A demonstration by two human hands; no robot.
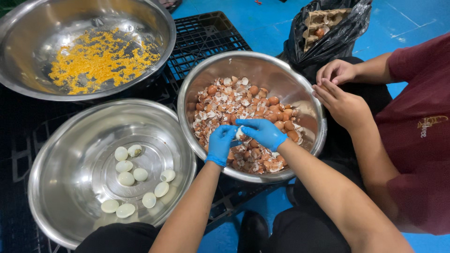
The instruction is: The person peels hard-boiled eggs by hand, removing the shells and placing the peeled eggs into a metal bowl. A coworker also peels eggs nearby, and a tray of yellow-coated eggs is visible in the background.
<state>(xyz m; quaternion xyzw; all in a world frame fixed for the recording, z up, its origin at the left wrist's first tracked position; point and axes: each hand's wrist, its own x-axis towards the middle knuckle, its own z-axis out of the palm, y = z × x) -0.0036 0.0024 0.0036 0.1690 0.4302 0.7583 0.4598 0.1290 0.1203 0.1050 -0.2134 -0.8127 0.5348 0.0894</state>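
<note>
**Over the shell bowl, two gloved hands work an egg**

Above the right-hand steel bowl (309, 93), the person's left hand (220, 143) and right hand (263, 132), both in blue gloves, meet around a small pale egg (240, 134). The fingers of each hand are curled in narrowly, pinching the egg between them, so that it sits between the two sets of fingertips, just over the heap of brown and white eggshells (243, 105). Holding it there looks sensible: any shell that comes away would drop straight onto the heap below rather than on the floor.

Beside the person's left arm, a second steel bowl (61, 154) holds about ten peeled egg halves or whites (133, 175), pale and smooth, lying apart from one another on the bottom; it stands touching or nearly touching the shell bowl, within easy reach. Farther off, a third bowl (28, 47) carries a scatter of crumbled yellow yolk (101, 58). All three rest on a black plastic grid pallet (206, 40), which keeps them off the blue floor (412, 18).

Beyond the shell bowl, a black plastic bag (337, 40) stands open, with a brownish moulded egg tray (323, 21) tucked inside. I see no labels or signs on either.

At the right, another person in a dark red shirt (419, 117) holds both bare hands (340, 91) close together at the bowl's rim.
</note>
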